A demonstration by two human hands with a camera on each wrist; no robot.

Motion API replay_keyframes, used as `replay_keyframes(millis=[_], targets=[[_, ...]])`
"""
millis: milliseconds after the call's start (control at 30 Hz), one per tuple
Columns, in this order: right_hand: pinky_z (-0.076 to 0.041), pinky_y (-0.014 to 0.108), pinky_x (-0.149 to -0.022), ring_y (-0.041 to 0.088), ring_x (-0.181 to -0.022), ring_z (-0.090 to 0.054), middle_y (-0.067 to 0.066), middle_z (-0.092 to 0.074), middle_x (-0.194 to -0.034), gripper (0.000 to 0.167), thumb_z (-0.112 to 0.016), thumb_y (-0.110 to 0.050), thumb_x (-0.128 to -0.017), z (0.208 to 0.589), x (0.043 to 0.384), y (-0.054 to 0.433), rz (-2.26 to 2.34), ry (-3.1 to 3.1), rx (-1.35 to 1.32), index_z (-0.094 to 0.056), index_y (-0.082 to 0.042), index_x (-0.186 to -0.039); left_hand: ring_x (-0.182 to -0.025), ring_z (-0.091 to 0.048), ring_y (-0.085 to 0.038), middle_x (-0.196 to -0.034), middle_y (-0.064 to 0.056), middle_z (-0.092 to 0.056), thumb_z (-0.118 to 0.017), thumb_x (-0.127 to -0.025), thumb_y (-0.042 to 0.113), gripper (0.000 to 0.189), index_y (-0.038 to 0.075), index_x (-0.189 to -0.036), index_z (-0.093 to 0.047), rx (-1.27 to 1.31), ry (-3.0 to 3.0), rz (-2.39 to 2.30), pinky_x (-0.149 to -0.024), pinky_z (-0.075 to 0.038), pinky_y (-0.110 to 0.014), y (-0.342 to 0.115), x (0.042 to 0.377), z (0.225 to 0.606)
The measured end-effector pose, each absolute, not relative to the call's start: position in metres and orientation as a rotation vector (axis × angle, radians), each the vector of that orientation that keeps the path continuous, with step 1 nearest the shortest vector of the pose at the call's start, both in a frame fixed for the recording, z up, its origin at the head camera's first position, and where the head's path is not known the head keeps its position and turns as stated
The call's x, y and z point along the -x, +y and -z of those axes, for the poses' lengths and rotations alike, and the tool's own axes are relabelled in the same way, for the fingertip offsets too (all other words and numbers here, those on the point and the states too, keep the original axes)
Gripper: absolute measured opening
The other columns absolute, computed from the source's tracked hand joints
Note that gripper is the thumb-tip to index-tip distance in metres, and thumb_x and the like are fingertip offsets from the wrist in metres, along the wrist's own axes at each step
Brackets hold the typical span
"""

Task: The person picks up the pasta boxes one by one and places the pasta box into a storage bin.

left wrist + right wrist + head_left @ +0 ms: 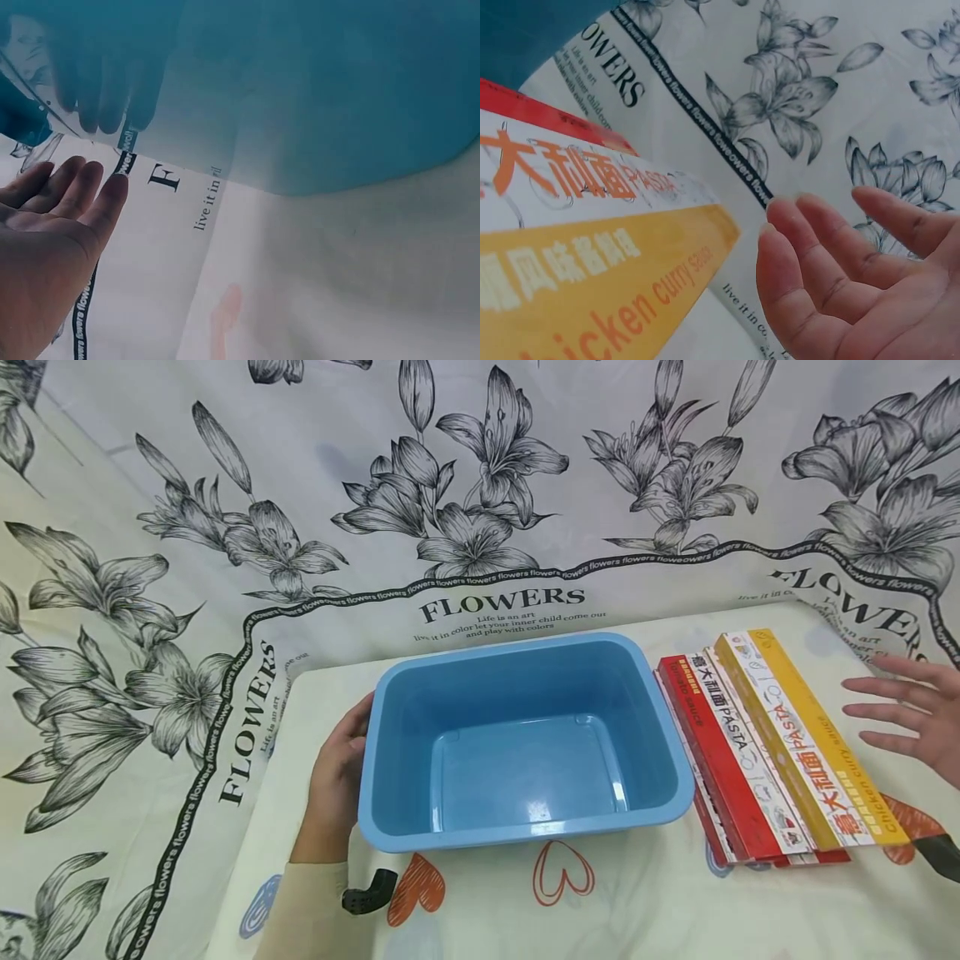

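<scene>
A light blue plastic basin (pixel 525 768) with nothing inside it sits in the middle of the head view. My left hand (pixel 339 777) is at its left side, fingers partly hidden by the rim. In the left wrist view the fingers of that hand (pixel 60 232) are loosely extended beside the basin's shiny wall (pixel 322 97), which mirrors them. To the right of the basin are a red pasta box (pixel 720 760) and a yellow-and-white pasta box (pixel 813 735), side by side. My right hand (pixel 918 710) hovers right of the yellow box, apart from it, fingers spread and holding nothing.
A white cloth with hearts (pixel 562 877) covers the table. Behind and to the left hangs a flower-printed curtain (pixel 480 485). A black curved piece (pixel 370 892) shows beside the left wrist.
</scene>
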State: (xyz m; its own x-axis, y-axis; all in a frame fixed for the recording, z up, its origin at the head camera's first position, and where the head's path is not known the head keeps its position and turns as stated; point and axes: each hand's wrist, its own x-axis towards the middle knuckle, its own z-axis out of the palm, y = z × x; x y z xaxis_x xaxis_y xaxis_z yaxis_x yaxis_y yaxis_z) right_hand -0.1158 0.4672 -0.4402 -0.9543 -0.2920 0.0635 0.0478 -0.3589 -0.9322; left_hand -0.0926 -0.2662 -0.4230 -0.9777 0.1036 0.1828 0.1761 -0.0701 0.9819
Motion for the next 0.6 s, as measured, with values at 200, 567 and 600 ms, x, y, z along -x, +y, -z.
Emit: replay_keyframes(millis=[200,567,600], targets=[[-0.063,0.038,-0.085,0.025,-0.117,-0.074,0.003,-0.069,-0.143,0.053,-0.026,-0.040,-0.120,0.450,0.117,0.474,2.393,1.622,0.321,-0.046,-0.019,-0.165,-0.146,-0.047,-0.040,-0.162,-0.015,-0.049,-0.038,-0.103,0.023,0.065,0.011,-0.167,-0.043,0.297,-2.113,2.230,-0.108,-0.052,-0.044,-0.262,0.092,0.423],[-0.063,0.038,-0.078,0.018,-0.106,-0.076,-0.012,-0.073,-0.131,0.045,-0.025,-0.028,-0.118,0.457,0.115,0.478,2.289,1.766,-0.008,-0.060,-0.038,-0.146,-0.145,-0.047,-0.037,-0.160,-0.014,-0.050,-0.039,-0.100,0.023,0.067,0.009,-0.165,-0.043,0.209,-2.132,2.226,-0.111,-0.048,-0.043,-0.254,0.093,0.422],[-0.064,0.038,-0.078,0.018,-0.105,-0.076,-0.012,-0.073,-0.129,0.044,-0.026,-0.029,-0.118,0.457,0.115,0.477,2.278,1.755,-0.039,-0.061,-0.038,-0.143,-0.145,-0.047,-0.037,-0.159,-0.014,-0.051,-0.039,-0.100,0.023,0.067,0.008,-0.165,-0.044,0.207,-2.131,2.223,-0.111,-0.047,-0.043,-0.254,0.093,0.422]])
